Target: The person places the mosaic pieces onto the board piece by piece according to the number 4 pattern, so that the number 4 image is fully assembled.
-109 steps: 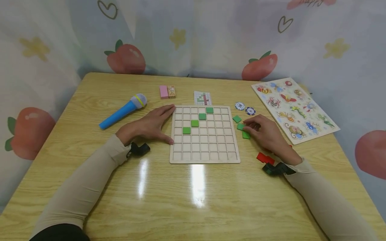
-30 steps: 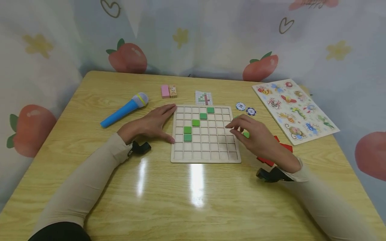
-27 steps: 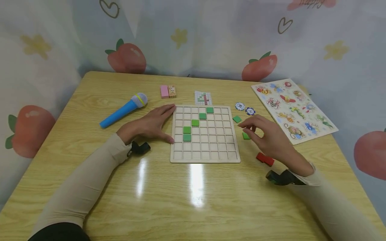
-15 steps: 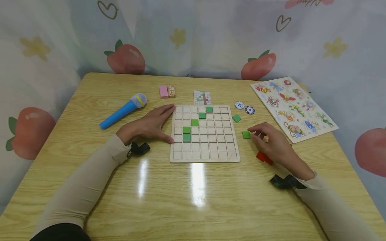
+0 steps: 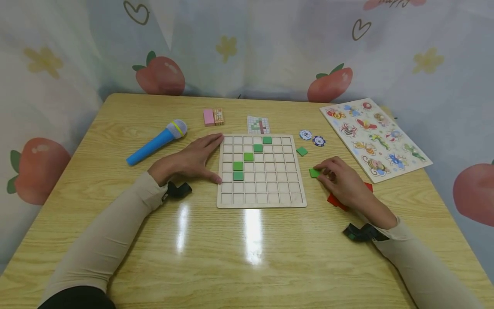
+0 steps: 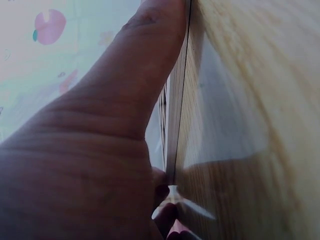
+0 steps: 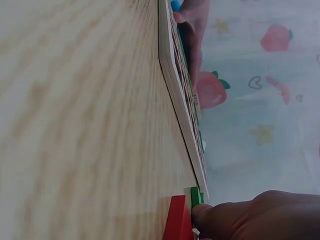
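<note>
A square wooden grid board (image 5: 278, 176) lies at the middle of the table with several green tiles (image 5: 248, 157) in its cells. My left hand (image 5: 191, 159) rests at the board's left edge, fingers spread, fingertips and thumb touching the rim. To the right of the board, my right hand (image 5: 341, 180) pinches a green tile (image 5: 314, 173) on the tabletop between thumb and index finger. In the right wrist view, the thumb (image 7: 215, 217) touches that tile. Another loose green tile (image 5: 302, 151) lies farther back. Red tiles (image 5: 336, 201) are partly covered by my right hand.
A small printed grid card (image 5: 258, 125) lies behind the board. Two poker chips (image 5: 305, 134) sit to its right, near an insect picture board (image 5: 374, 137). On the left are a toy microphone (image 5: 156, 142) and small pink and patterned blocks (image 5: 209, 117).
A green tile now sits in the board's cell below the lowest earlier one. My right hand came back from over the board's right edge to a loose green tile. The left hand stayed put.
</note>
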Demonstrator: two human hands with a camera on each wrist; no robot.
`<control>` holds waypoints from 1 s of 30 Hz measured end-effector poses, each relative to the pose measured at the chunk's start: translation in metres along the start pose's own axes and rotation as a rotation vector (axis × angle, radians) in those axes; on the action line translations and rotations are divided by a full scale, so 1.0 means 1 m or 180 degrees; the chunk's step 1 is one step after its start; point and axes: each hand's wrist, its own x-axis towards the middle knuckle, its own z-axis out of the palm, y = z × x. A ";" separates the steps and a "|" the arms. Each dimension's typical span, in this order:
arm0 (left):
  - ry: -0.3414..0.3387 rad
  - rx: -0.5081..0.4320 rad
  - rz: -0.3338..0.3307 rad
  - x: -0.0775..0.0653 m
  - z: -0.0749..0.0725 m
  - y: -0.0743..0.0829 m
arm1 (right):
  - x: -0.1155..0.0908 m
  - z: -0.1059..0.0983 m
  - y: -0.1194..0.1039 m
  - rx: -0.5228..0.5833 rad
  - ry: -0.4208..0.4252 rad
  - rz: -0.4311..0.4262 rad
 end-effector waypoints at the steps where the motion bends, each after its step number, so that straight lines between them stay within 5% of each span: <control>1: 0.0009 0.0006 0.0013 0.000 0.000 -0.001 | 0.000 0.000 0.000 -0.0001 -0.0010 0.0005; 15: -0.0012 -0.0001 -0.0001 0.000 0.001 -0.001 | 0.004 -0.008 -0.014 -0.0015 -0.0088 -0.0084; 30: -0.0030 -0.0027 -0.0054 -0.001 0.001 -0.001 | 0.050 -0.003 -0.084 0.0210 -0.0604 -0.0644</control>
